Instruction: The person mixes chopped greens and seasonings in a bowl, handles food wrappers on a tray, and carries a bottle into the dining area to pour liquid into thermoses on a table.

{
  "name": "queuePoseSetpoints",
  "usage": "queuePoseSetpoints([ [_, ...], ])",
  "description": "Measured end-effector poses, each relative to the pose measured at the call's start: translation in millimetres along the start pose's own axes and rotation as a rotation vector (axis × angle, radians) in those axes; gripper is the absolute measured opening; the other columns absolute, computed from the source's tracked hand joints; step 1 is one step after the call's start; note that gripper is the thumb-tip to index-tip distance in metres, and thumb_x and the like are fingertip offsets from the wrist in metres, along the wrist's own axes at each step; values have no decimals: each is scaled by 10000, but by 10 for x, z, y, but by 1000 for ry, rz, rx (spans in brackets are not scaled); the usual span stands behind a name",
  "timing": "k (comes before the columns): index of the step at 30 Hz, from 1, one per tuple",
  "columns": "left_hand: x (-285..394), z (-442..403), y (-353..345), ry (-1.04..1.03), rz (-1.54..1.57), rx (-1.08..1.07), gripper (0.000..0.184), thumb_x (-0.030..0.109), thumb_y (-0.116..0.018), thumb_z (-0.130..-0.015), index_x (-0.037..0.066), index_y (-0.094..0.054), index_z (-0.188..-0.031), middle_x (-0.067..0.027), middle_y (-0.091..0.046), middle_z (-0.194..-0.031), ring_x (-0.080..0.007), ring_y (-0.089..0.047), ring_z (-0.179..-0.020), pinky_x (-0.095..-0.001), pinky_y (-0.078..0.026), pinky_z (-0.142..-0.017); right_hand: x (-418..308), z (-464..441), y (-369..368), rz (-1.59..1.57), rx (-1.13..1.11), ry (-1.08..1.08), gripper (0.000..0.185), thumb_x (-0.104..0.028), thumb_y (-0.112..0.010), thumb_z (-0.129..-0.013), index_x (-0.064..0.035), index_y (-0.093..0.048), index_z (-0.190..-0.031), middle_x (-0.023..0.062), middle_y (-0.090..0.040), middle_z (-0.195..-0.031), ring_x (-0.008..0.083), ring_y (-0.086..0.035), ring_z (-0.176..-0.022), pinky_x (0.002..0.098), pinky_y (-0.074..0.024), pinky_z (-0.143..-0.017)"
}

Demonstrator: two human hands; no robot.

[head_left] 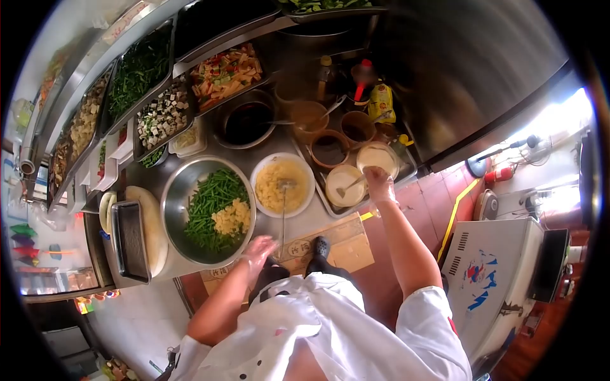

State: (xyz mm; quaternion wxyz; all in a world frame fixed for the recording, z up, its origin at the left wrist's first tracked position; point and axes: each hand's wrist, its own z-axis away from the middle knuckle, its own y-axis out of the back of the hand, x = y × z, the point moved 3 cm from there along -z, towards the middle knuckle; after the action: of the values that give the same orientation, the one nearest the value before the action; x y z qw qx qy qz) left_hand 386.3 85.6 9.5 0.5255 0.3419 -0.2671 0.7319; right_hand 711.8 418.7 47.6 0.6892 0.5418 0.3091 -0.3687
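1. While the right hand [379,184], in a clear glove, reaches right of centre, its fingers are closed around the handle of a spoon [353,185]. The spoon's head lies in a round container of white seasoning [337,180], beside a second pale-filled container [378,160] in the metal tray [346,211].

2. Just below centre, the left hand [259,251], also gloved, sits near the lower right rim of the steel bowl [173,203]. Its fingers are loosely bent and partly open, with nothing visibly gripped; whether they touch the rim or the nearby ladle [283,219] I cannot tell.

3. Left of centre, the steel bowl holds cut green vegetables [206,200], with a pale minced heap [232,218] on their lower right side, seemingly unmixed. More of that mince fills the white bowl [253,179] at centre, where the ladle's head rests.

4. From this layout, I judge the step in hand to be measuring out seasoning by the spoonful.

5. Any transfer toward the greens would call for a level spoon, lifted clear of the container's edge and carried left over the white bowl without spilling, with the left hand clear of its path.
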Motion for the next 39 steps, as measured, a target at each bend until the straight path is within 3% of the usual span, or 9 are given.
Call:
queuePoseSetpoints([
  [5,159,-382,-301,158,49,1,374,243,-761,-935,43,-635,-1225,-55,-676,-1106,-152,-622,-1022,-301,-479,-867,-142,269,-3,-5,-214,54,361,-368,-663,-990,-51,-741,-1145,105,-728,-873,147,-672,-824,337,-535,-784],
  [10,30,-477,-392,91,283,96,209,165,-756,-919,55,-661,-1068,-32,-676,-937,-146,-615,-806,-292,-481,-721,-349,419,51,173,-211,437,237,-219,-640,-998,-19,-731,-1088,196,-731,-975,368,-703,-904,397,-561,-821],
  [16,379,-332,-401,70,479,70,141,142,-724,-937,76,-652,-1039,-47,-688,-906,-169,-628,-770,-293,-493,-693,-382,546,239,141,-42,765,100,-74,-642,-959,-22,-712,-1008,190,-707,-896,395,-685,-832,444,-559,-745],
  [19,424,-574,-398,19,431,92,111,156,-701,-954,84,-651,-1022,-54,-692,-914,-160,-630,-792,-304,-493,-711,-343,560,286,174,68,788,106,-66,-653,-949,-21,-710,-1026,188,-701,-885,402,-676,-792,455,-554,-704],
  [23,1093,-277,-727,133,-300,262,298,263,-697,-975,45,-667,-1176,-52,-692,-1004,-177,-632,-905,-310,-501,-862,-227,553,160,244,115,780,95,-70,-665,-932,-34,-709,-1008,190,-685,-864,407,-670,-785,464,-551,-699],
  [24,896,-317,-682,-5,-391,278,376,284,-721,-965,40,-658,-1245,-37,-664,-994,-176,-620,-915,-301,-500,-878,-194,560,105,293,99,766,93,-70,-667,-928,-36,-709,-1004,191,-682,-860,409,-668,-784,467,-550,-699],
  [29,702,-2,-549,-183,-317,217,280,177,-732,-972,59,-671,-1219,-10,-618,-880,-114,-581,-825,-280,-515,-766,-373,677,279,243,-32,793,100,-45,-672,-909,-29,-704,-1003,195,-684,-855,416,-660,-760,469,-553,-663],
  [35,724,367,-302,-242,-377,228,238,148,-709,-980,39,-690,-1191,-27,-692,-1002,-119,-636,-919,-287,-531,-862,-143,457,345,146,177,799,129,-5,-682,-897,-25,-707,-1022,215,-691,-894,409,-673,-787,461,-555,-675],
  [39,647,409,-269,-171,-287,209,234,132,-692,-990,34,-687,-1202,-36,-709,-1050,-115,-655,-963,-282,-532,-907,53,294,105,75,58,648,171,-104,-597,-980,-17,-709,-1076,198,-711,-928,391,-684,-843,437,-558,-747],
])
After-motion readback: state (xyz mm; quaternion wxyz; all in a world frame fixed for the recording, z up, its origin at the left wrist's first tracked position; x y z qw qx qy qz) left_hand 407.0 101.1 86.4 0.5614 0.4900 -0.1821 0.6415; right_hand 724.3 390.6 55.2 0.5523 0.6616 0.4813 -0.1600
